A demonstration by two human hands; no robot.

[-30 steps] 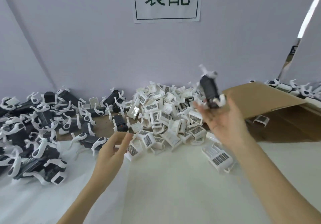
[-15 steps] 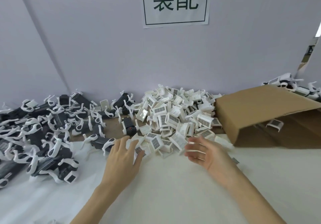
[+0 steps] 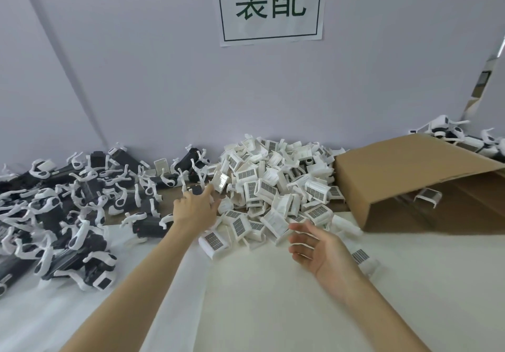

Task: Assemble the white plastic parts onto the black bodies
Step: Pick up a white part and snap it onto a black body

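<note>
Head view. Left of the left fingers lies a heap of black bodies with white clips on the white-covered surface. The left hand reaches forward, fingers extended and released, their tips at a small black body. Between the two hands rises the pile of white plastic parts. The right hand hovers palm-up, fingers loosely spread, grasping nothing. Right of it lies a cardboard box on its side.

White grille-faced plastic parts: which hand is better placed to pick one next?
Probably the right hand: it hovers open beside the pile of white grille-faced plastic parts, while the left hand reaches a small black body.
</note>
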